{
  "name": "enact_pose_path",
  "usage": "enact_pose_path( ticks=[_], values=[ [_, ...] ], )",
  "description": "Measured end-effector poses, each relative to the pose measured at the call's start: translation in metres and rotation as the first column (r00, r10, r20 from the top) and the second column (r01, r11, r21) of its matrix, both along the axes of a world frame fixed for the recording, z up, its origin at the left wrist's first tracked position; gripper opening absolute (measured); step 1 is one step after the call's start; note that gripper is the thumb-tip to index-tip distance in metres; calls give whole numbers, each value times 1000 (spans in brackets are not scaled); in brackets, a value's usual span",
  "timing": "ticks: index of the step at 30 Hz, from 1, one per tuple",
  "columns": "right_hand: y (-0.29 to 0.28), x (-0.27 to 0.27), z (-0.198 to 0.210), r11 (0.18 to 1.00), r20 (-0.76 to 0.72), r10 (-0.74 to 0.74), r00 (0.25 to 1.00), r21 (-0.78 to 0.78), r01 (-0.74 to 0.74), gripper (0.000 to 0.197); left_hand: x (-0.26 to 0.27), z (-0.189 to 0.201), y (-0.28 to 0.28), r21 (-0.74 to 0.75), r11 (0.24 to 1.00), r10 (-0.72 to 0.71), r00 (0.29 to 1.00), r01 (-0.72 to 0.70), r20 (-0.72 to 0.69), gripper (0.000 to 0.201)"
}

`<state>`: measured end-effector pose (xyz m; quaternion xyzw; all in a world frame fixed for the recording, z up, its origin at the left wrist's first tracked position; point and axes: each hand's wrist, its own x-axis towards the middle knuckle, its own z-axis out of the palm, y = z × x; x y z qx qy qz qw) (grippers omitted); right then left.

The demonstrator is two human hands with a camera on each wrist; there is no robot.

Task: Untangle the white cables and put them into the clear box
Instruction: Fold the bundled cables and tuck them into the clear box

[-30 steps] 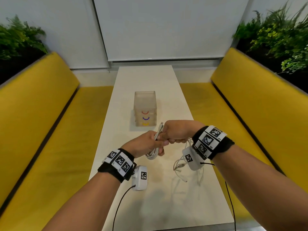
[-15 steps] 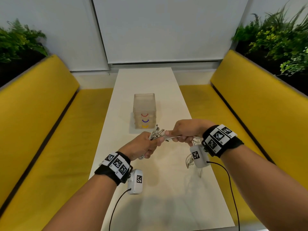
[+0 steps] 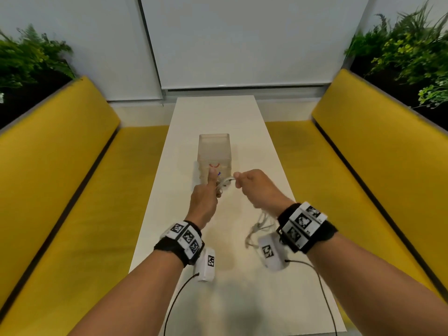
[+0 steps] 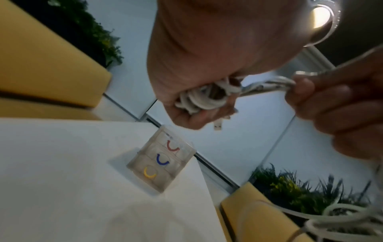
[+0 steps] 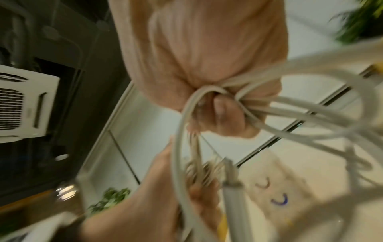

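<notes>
- Since approx. 1 s ago we note both hands have lifted off the table and gone fwd toward the clear box (image 3: 214,151); they have also drawn apart, w/ a short run of cable stretched between them.
- Left hand (image 3: 203,202): we record it clenched around a coiled bunch of white cables (image 4: 204,98), thumb raised in front of the box's near face. A USB plug (image 4: 217,126) hangs below the fist.
- Right hand (image 3: 258,189): fingers closed on the other strands; several loops (image 5: 306,117) pass through the fist. More loops (image 3: 259,226) dangle under the right wrist, above the table (image 3: 218,112).
- Box: upright on the table centre, just beyond the hands, apart from them. Its front shows red, blue and yellow arc marks (image 4: 160,160) stacked top to bottom. We cannot tell whether any cable is inside; view too hazy.
- Surroundings: yellow benches (image 3: 60,166) either side, plants (image 3: 407,49) behind them, white blinds (image 3: 242,40) at the far end.
- Both wrists carry marker bands and camera units w/ black leads.
</notes>
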<state>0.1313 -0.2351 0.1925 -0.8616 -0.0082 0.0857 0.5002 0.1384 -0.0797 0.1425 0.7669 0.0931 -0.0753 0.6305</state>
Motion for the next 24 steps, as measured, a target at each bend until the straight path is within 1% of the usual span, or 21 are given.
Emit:
enact_pose_path(
  ticks=[1, 2, 3, 5, 6, 7, 9, 11, 13, 14, 16, 18, 20, 23, 24],
  values=[
    [14, -6, -3, 999, 91, -29, 995, -13, 30, 38, 1, -2, -4, 16, 999, 34, 999, -34, 20, 81],
    [26, -12, -7, 999, 161, -40, 986, -21, 44, 39, 3, -3, -8, -1, 999, 55, 998, -55, 23, 86],
    [36, -18, -12, 999, 205, -45, 978, -20, 50, 39, 5, -4, -10, -50, 997, 65, 998, -64, 12, 95],
    [49, -27, -23, 998, 222, -56, 973, 12, 55, 35, 11, -7, -12, -209, 975, 63, 997, -73, -55, 107],
    [51, -28, -28, 998, 210, -55, 976, 16, 53, 32, 13, -8, -12, -292, 954, 51, 995, -72, -81, 106],
    [52, -27, -33, 999, 199, -44, 979, -2, 45, 30, 13, -9, -14, -368, 927, 39, 995, -68, -87, 99],
    [52, -25, -38, 995, 206, 1, 979, -94, 18, 31, 10, -7, -16, -497, 867, 11, 998, -38, -58, 78],
    [51, -24, -41, 980, 225, 47, 973, -199, -1, 33, 11, -8, -16, -580, 814, -40, 998, 2, -54, 58],
    [48, -24, -43, 950, 225, 88, 970, -312, -14, 35, 9, -7, -15, -585, 811, -72, 995, 15, -75, 41],
    [46, -24, -45, 932, 216, 107, 970, -363, -22, 34, 8, -7, -14, -565, 825, -66, 994, 6, -86, 37],
    [42, -25, -50, 908, 188, 137, 972, -416, -47, 33, 7, -9, -13, -503, 864, -20, 995, -33, -100, 37],
    [39, -26, -53, 926, 159, 164, 974, -364, -96, 33, 8, -13, -14, -446, 890, 57, 994, -92, -93, 39],
    [38, -27, -55, 952, 158, 182, 970, -275, -134, 35, 11, -13, -16, -425, 887, 158, 983, -181, -89, 37],
    [34, -30, -56, 970, 171, 173, 970, -202, -137, 35, 18, -12, -15, -491, 823, 262, 958, -286, -119, 32],
    [33, -30, -57, 974, 169, 166, 972, -179, -135, 29, 18, -12, -15, -516, 801, 281, 952, -303, -122, 31]
  ],
)
